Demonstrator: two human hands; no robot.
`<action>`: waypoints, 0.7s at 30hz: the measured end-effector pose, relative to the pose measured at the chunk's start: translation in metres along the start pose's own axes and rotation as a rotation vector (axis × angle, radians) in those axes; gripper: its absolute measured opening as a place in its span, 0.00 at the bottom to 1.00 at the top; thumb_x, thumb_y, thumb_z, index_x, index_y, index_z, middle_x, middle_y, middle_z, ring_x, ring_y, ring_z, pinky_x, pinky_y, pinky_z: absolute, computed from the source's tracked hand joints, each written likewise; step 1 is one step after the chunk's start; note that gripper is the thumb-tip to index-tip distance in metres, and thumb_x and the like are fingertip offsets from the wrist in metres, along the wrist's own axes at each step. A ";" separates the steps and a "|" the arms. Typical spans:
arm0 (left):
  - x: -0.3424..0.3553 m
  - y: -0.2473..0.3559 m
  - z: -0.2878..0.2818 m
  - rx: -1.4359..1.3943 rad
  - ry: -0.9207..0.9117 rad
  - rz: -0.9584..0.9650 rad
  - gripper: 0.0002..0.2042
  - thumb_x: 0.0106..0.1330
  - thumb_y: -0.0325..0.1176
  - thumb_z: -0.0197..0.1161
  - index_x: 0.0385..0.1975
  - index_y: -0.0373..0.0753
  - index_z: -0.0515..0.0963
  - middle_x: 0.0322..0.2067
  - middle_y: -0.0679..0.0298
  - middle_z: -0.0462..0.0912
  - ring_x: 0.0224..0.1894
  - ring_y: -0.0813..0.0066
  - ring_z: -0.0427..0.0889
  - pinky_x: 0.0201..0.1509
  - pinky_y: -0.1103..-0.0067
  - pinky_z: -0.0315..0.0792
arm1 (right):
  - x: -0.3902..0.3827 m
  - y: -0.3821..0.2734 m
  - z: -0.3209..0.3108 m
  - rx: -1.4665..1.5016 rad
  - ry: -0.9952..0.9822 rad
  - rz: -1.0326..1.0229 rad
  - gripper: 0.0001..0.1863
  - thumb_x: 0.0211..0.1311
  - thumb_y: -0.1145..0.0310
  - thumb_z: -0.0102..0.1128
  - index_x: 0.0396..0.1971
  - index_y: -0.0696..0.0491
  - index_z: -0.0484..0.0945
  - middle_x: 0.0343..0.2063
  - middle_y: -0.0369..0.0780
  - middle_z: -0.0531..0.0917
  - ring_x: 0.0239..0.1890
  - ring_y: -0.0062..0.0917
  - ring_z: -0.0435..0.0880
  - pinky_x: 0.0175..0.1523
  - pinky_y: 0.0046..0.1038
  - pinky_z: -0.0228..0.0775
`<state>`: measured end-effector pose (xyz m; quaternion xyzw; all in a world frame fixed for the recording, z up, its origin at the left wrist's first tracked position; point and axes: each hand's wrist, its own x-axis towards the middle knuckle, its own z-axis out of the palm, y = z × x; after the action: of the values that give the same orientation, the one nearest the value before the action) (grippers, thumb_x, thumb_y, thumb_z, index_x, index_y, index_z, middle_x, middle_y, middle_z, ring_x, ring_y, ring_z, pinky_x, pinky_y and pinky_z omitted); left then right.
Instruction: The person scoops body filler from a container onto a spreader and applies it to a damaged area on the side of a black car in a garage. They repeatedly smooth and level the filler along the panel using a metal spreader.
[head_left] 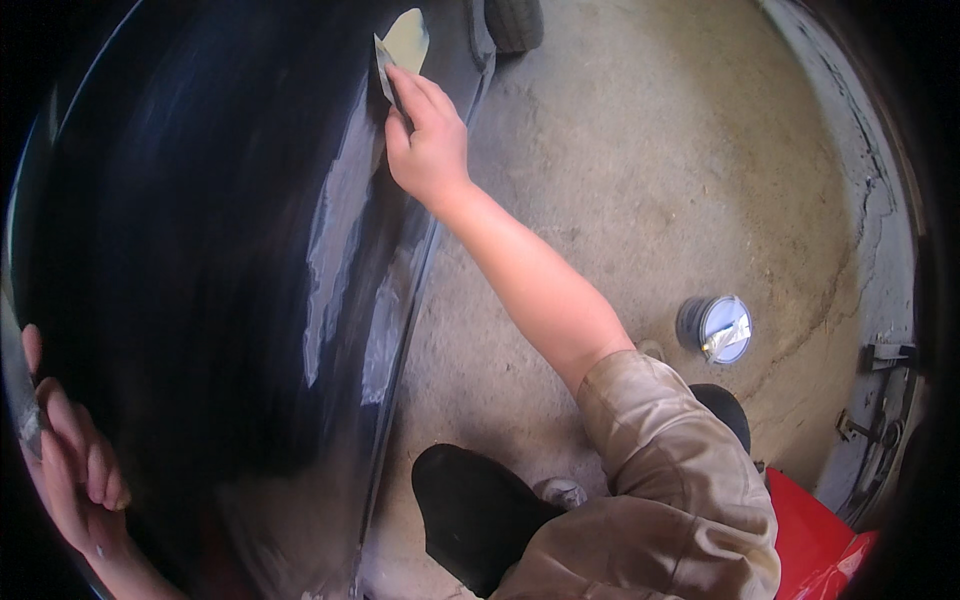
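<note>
My right hand (430,145) reaches far forward along a black car panel (220,250) and is closed on a thin, flat grey filler spreader (384,68). The spreader's blade stands beside a smooth patch of cream filler (408,40) near the top of the view. Below it, a long dull grey sanded strip (338,230) runs down the panel, with a second grey patch (382,345) nearer the lower edge. At the far left my left hand (75,465) has its fingers curled by a pale grey edge; what it grips there is cut off by the rim of the view.
A tyre (515,25) stands past the panel's far end. On the concrete floor (620,130) to the right is a round can (722,328) with a tube lying on its lid. Something red (815,535) is behind my right arm. A wall with metal fittings (885,360) bounds the right.
</note>
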<state>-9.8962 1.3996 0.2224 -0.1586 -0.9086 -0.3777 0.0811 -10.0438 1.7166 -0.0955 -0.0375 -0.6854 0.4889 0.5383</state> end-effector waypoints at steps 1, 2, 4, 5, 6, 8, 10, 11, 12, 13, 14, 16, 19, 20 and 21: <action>0.001 0.000 -0.001 0.046 0.039 -0.005 0.25 0.74 0.47 0.53 0.65 0.39 0.63 0.21 0.75 0.68 0.15 0.89 0.63 0.14 0.92 0.58 | -0.004 -0.003 0.000 0.007 -0.004 0.002 0.24 0.56 0.78 0.56 0.55 0.53 0.76 0.52 0.45 0.80 0.54 0.42 0.79 0.58 0.35 0.72; 0.001 0.001 -0.002 0.019 -0.020 -0.022 0.23 0.75 0.47 0.52 0.62 0.39 0.65 0.21 0.75 0.68 0.14 0.89 0.63 0.14 0.92 0.58 | -0.008 -0.007 0.000 0.002 -0.006 -0.001 0.24 0.56 0.78 0.56 0.56 0.53 0.76 0.52 0.45 0.80 0.54 0.42 0.78 0.58 0.35 0.72; 0.001 0.003 -0.002 -0.041 -0.116 -0.043 0.21 0.75 0.47 0.51 0.58 0.38 0.68 0.20 0.75 0.67 0.14 0.89 0.62 0.14 0.92 0.56 | -0.017 -0.014 -0.002 -0.004 -0.014 0.002 0.24 0.55 0.78 0.56 0.56 0.53 0.76 0.53 0.45 0.79 0.54 0.42 0.78 0.58 0.35 0.72; 0.001 0.003 -0.003 -0.030 -0.141 -0.060 0.20 0.76 0.47 0.50 0.57 0.38 0.69 0.19 0.75 0.67 0.14 0.89 0.61 0.14 0.92 0.56 | -0.021 -0.018 -0.002 -0.004 -0.018 0.002 0.25 0.55 0.78 0.56 0.56 0.53 0.77 0.53 0.45 0.79 0.54 0.42 0.78 0.58 0.35 0.71; 0.000 0.003 -0.003 -0.018 -0.149 -0.067 0.21 0.76 0.47 0.50 0.57 0.38 0.69 0.19 0.75 0.66 0.14 0.89 0.61 0.13 0.92 0.55 | -0.026 -0.022 -0.003 -0.004 -0.021 0.002 0.25 0.55 0.78 0.56 0.56 0.53 0.77 0.53 0.45 0.79 0.54 0.42 0.78 0.59 0.36 0.71; 0.000 0.001 -0.005 0.014 -0.118 -0.067 0.21 0.76 0.47 0.49 0.57 0.38 0.70 0.18 0.75 0.66 0.13 0.88 0.61 0.13 0.93 0.55 | -0.034 -0.029 -0.004 -0.007 -0.029 -0.003 0.25 0.54 0.79 0.56 0.56 0.53 0.77 0.53 0.45 0.79 0.54 0.42 0.78 0.58 0.36 0.72; -0.001 -0.002 -0.008 0.055 -0.038 -0.056 0.21 0.76 0.48 0.49 0.56 0.38 0.71 0.17 0.75 0.65 0.13 0.88 0.60 0.13 0.93 0.54 | -0.043 -0.036 -0.005 -0.007 -0.040 -0.012 0.26 0.52 0.79 0.57 0.55 0.53 0.77 0.54 0.45 0.79 0.52 0.42 0.78 0.57 0.37 0.72; -0.001 -0.004 -0.009 0.057 -0.049 -0.050 0.21 0.76 0.48 0.49 0.57 0.38 0.71 0.17 0.75 0.65 0.13 0.89 0.61 0.13 0.93 0.54 | -0.047 -0.040 -0.006 -0.002 -0.034 -0.028 0.27 0.52 0.79 0.57 0.55 0.53 0.77 0.54 0.45 0.79 0.52 0.41 0.78 0.57 0.36 0.73; -0.001 -0.006 -0.011 0.060 -0.059 -0.044 0.21 0.76 0.48 0.49 0.58 0.37 0.71 0.17 0.75 0.65 0.13 0.89 0.61 0.13 0.93 0.54 | -0.052 -0.044 -0.007 -0.010 -0.050 -0.031 0.27 0.51 0.79 0.57 0.55 0.52 0.77 0.54 0.45 0.79 0.52 0.41 0.78 0.57 0.36 0.73; -0.001 -0.007 -0.013 0.064 -0.070 -0.037 0.22 0.76 0.48 0.48 0.58 0.37 0.70 0.17 0.75 0.65 0.13 0.89 0.61 0.13 0.93 0.54 | -0.058 -0.048 -0.008 -0.010 -0.062 -0.027 0.27 0.51 0.79 0.57 0.56 0.52 0.78 0.54 0.45 0.79 0.52 0.41 0.78 0.57 0.36 0.73; -0.001 -0.008 -0.015 0.040 -0.098 -0.039 0.22 0.77 0.48 0.48 0.59 0.37 0.70 0.18 0.75 0.66 0.13 0.90 0.61 0.13 0.93 0.55 | -0.064 -0.053 -0.009 -0.011 -0.073 -0.023 0.27 0.51 0.79 0.57 0.56 0.52 0.78 0.54 0.45 0.79 0.53 0.40 0.78 0.57 0.36 0.73; 0.000 -0.009 -0.016 -0.007 -0.150 -0.044 0.23 0.77 0.48 0.48 0.61 0.37 0.69 0.18 0.75 0.67 0.14 0.90 0.61 0.13 0.93 0.55 | -0.075 -0.061 -0.011 -0.002 -0.107 -0.018 0.28 0.49 0.80 0.59 0.55 0.52 0.78 0.55 0.44 0.78 0.54 0.40 0.78 0.57 0.36 0.73; -0.001 -0.006 -0.011 -0.024 -0.112 -0.030 0.25 0.77 0.46 0.48 0.68 0.41 0.62 0.20 0.75 0.68 0.14 0.91 0.61 0.14 0.93 0.55 | -0.091 -0.076 -0.013 0.061 -0.139 -0.029 0.30 0.46 0.81 0.59 0.55 0.51 0.78 0.55 0.44 0.77 0.56 0.42 0.77 0.59 0.37 0.72; -0.001 -0.005 -0.008 -0.029 -0.106 -0.026 0.26 0.77 0.45 0.48 0.70 0.42 0.59 0.21 0.75 0.69 0.14 0.91 0.61 0.14 0.93 0.55 | -0.097 -0.081 -0.015 0.065 -0.156 -0.043 0.30 0.46 0.81 0.59 0.55 0.52 0.78 0.55 0.45 0.77 0.55 0.42 0.77 0.59 0.37 0.72; -0.001 -0.003 -0.005 -0.032 -0.110 -0.023 0.27 0.77 0.45 0.48 0.72 0.44 0.56 0.21 0.75 0.69 0.14 0.91 0.61 0.14 0.93 0.55 | -0.104 -0.088 -0.017 0.076 -0.169 -0.054 0.31 0.45 0.81 0.59 0.55 0.53 0.78 0.55 0.46 0.77 0.55 0.43 0.77 0.59 0.38 0.71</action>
<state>-9.8961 1.3940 0.2235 -0.1698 -0.9074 -0.3836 0.0239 -9.9458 1.6216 -0.1073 0.0429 -0.7102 0.5011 0.4926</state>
